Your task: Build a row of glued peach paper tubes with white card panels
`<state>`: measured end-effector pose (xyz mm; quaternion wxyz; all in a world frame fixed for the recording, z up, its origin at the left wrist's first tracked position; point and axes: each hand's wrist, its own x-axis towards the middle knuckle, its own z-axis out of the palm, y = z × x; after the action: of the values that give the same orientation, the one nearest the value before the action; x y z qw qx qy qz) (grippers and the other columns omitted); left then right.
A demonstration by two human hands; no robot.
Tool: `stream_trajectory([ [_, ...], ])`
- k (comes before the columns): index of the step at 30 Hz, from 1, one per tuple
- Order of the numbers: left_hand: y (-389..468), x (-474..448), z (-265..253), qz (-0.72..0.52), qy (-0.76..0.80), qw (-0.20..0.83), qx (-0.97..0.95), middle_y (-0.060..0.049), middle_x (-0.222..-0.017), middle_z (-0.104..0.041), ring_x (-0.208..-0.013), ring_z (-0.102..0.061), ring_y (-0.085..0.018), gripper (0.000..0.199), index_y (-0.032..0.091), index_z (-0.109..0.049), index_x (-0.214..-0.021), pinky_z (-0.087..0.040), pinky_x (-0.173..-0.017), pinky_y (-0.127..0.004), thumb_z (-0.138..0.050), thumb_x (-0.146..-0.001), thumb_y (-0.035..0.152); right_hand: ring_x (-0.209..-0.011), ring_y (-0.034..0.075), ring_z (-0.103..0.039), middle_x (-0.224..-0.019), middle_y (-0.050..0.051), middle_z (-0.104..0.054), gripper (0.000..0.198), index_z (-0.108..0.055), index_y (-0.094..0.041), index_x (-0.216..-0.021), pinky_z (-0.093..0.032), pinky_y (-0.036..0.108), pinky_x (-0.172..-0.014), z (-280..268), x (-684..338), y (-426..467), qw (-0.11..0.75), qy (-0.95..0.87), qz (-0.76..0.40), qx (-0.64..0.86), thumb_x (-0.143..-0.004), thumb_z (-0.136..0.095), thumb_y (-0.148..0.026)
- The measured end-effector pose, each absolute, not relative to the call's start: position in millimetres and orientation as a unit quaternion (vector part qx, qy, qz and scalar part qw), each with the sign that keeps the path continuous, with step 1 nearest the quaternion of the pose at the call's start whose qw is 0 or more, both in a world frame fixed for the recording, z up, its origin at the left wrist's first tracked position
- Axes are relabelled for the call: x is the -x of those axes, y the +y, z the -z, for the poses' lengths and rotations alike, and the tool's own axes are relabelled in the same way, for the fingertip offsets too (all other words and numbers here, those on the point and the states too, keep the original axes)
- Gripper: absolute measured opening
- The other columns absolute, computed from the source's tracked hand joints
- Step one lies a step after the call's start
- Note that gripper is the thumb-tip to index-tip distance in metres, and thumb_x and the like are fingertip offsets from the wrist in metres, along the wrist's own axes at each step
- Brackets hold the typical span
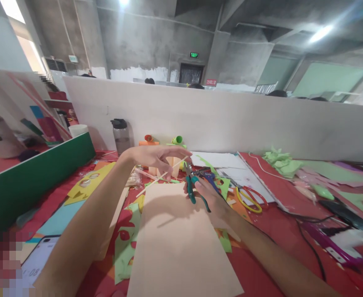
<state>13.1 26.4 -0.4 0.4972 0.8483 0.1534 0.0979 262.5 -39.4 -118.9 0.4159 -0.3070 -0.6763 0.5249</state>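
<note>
My left hand (156, 159) is raised over the far end of a peach sheet of card (181, 239), its fingers closed on a thin pale wooden stick (152, 187). The stick slants from lower left up to the right. In my right hand (207, 194) is a pair of pliers (190, 189) with teal handles, fingers wrapped round it. The pliers' jaws point upward, close to the stick's upper right end; whether they touch it I cannot tell. Both hands cast a shadow on the card.
Scissors (249, 198) with yellow and red handles lie to the right, on a white board (262, 189). Green paper scraps (128, 243) lie left of the card. A water bottle (121, 136) stands by the white partition (200, 111). A phone (41, 255) lies near left; dark cables cross the right side.
</note>
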Motion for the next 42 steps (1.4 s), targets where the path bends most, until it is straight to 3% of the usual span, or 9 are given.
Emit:
stream_trajectory([
  [6,26,-13,3,-0.074,0.141,0.5,-0.851,-0.012,-0.158,-0.032,-0.091,-0.072,-0.02,0.069,0.038,-0.035,-0.148,-0.058,-0.068,-0.027,-0.065,-0.087,0.026,-0.086,0.019,-0.058,-0.102,0.009,-0.063,0.038,-0.063,-0.019,-0.105,-0.05,0.035,-0.078,120,-265,-39,0.408,-0.679,-0.519,0.321,-0.097,-0.046,-0.052],
  [13,23,-16,2,-0.045,0.156,0.482,-0.861,-0.013,-0.158,-0.03,-0.078,-0.073,-0.016,0.068,0.036,-0.033,-0.149,-0.057,-0.066,-0.027,-0.062,-0.088,0.029,-0.083,0.018,-0.056,-0.1,0.008,-0.062,0.038,-0.063,-0.019,-0.109,-0.05,0.035,-0.078,117,-266,-39,0.399,-0.686,-0.514,0.325,-0.097,-0.046,-0.051],
  [18,24,-17,4,-0.05,0.16,0.482,-0.86,-0.009,-0.156,-0.036,-0.081,-0.073,-0.018,0.067,0.037,-0.038,-0.147,-0.057,-0.064,-0.026,-0.066,-0.085,0.031,-0.087,0.02,-0.058,-0.099,0.008,-0.063,0.039,-0.065,-0.019,-0.108,-0.05,0.037,-0.082,117,-268,-38,0.39,-0.69,-0.51,0.333,-0.097,-0.047,-0.052],
  [24,26,-18,6,-0.06,0.163,0.482,-0.859,-0.009,-0.152,-0.042,-0.078,-0.072,-0.017,0.069,0.033,-0.044,-0.144,-0.059,-0.065,-0.027,-0.069,-0.08,0.029,-0.089,0.02,-0.058,-0.104,0.01,-0.064,0.041,-0.065,-0.019,-0.108,-0.051,0.038,-0.083,116,-268,-38,0.386,-0.689,-0.515,0.334,-0.096,-0.047,-0.054],
  [30,21,-20,3,-0.035,0.191,0.49,-0.85,-0.008,-0.159,-0.029,-0.078,-0.073,-0.017,0.07,0.036,-0.039,-0.147,-0.059,-0.067,-0.028,-0.065,-0.083,0.025,-0.089,0.021,-0.058,-0.103,0.009,-0.065,0.041,-0.066,-0.02,-0.106,-0.05,0.04,-0.085,113,-269,-39,0.382,-0.693,-0.502,0.349,-0.095,-0.048,-0.054],
  [36,15,-22,-2,-0.05,0.207,0.491,-0.845,-0.008,-0.155,-0.037,-0.083,-0.073,-0.021,0.073,0.034,-0.043,-0.145,-0.058,-0.06,-0.026,-0.07,-0.078,0.024,-0.09,0.021,-0.059,-0.097,0.008,-0.063,0.04,-0.064,-0.019,-0.098,-0.051,0.037,-0.082,110,-266,-42,0.393,-0.684,-0.49,0.37,-0.093,-0.05,-0.057],
  [42,19,-25,4,-0.039,0.205,0.464,-0.861,-0.009,-0.156,-0.035,-0.076,-0.073,-0.018,0.07,0.038,-0.038,-0.146,-0.056,-0.058,-0.025,-0.063,-0.082,0.023,-0.087,0.02,-0.058,-0.095,0.007,-0.062,0.042,-0.061,-0.02,-0.1,-0.051,0.035,-0.078,115,-267,-37,0.39,-0.701,-0.454,0.388,-0.092,-0.049,-0.059],
])
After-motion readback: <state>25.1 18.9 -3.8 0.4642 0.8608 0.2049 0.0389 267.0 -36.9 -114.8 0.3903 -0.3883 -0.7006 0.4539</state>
